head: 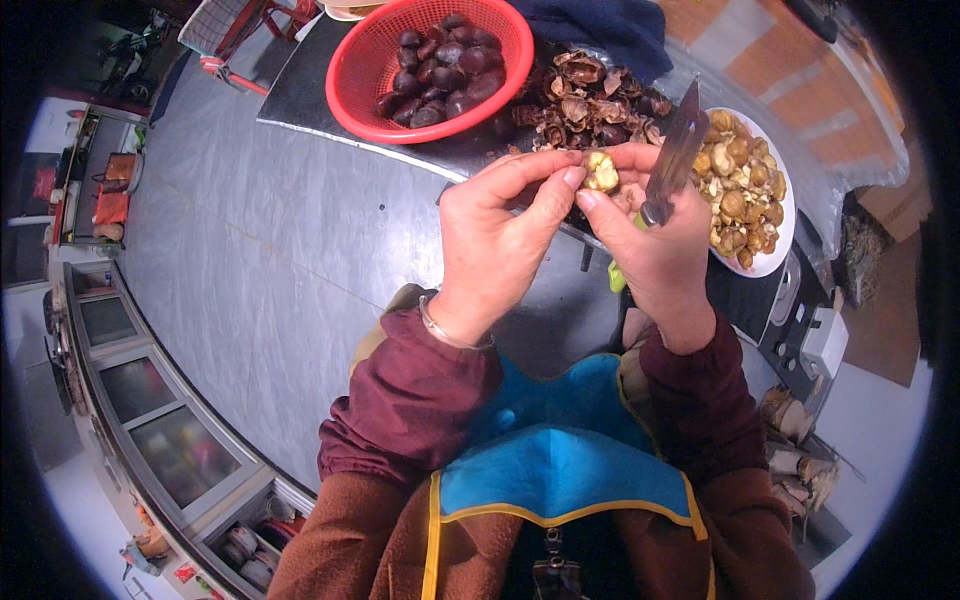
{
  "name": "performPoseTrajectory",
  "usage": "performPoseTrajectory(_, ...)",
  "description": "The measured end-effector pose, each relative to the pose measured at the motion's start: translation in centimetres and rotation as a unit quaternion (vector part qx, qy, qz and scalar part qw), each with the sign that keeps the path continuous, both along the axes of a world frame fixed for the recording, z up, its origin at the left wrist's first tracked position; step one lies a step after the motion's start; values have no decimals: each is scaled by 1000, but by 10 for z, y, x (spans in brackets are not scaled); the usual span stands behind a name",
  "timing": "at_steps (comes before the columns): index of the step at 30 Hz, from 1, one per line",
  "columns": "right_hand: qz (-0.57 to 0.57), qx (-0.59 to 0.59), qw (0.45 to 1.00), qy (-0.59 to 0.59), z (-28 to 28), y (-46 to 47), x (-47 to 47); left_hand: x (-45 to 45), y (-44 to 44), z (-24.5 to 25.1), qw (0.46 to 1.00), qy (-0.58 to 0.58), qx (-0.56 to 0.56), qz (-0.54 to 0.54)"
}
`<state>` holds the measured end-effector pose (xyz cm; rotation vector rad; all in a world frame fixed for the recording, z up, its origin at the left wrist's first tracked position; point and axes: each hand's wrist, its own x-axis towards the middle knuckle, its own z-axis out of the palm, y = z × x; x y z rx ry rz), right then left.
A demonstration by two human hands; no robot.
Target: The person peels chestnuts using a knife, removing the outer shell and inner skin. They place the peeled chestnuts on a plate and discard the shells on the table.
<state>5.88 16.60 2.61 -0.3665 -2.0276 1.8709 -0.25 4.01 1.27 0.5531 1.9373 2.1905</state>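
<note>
Between the fingertips of both hands is a peeled, yellowish chestnut [601, 172]. My left hand [499, 232] pinches it from the left with thumb and forefinger. My right hand [660, 247] steadies it from the other side and also holds a knife [679, 146], its blade pointing up and its green handle running down through the palm. Just beyond the fingers lies a heap of brown chestnut shells [581, 101]. To the right, a white plate [769, 262] carries many peeled chestnuts [735, 202]. A red plastic colander [341, 97] at the far left of the table holds dark unpeeled chestnuts [450, 67].
Everything stands on a black table [296, 94] with a pale edge. Dark blue cloth [607, 34] lies behind the shells, and clear plastic sheeting [817, 180] hangs at the right. Firewood [795, 450] is stacked low on the right. A blue apron [555, 469] covers my lap.
</note>
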Motion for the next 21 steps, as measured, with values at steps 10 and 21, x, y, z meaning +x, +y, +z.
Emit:
performPoseTrajectory(10, 24, 96, 995, -10, 0, 2, 5, -5, -8, 0, 994, 90, -64, -16)
performPoseTrajectory(21, 18, 194, 980, -28, -4, -4, 6, -3, -12, 4, 985, 112, -133, 16)
